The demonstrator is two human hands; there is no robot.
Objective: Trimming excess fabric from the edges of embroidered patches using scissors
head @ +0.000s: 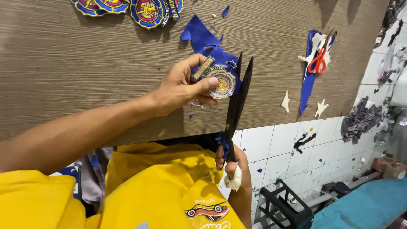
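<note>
So at this point the left hand (186, 87) was pinching a round embroidered patch (221, 83) between thumb and fingers, holding it up over the brown table (85, 63). The patch was not cut free yet: blue backing fabric (203, 40) hung off its top and right side. The right hand (231, 163) was closed around the handles of the black scissors (237, 97), one finger wrapped in a white bandage, and the blades stood parted right at the patch's right edge.

Progress-wise, I'd call it partway through. Three or so finished patches (127, 7) sat in a row at the far edge of the table, trimmed clean as far as I could see. Blue and white scraps (285, 101) lay scattered over the table and on the tiled floor (296, 148), so plenty of cutting was done already. A second pair, the orange-handled scissors (319, 59), lay idle on a blue strip (308, 80) well off to the right. What was left, I reckoned: trimming round the rest of this patch's rim. Couldn't tell if more uncut ones waited.
</note>
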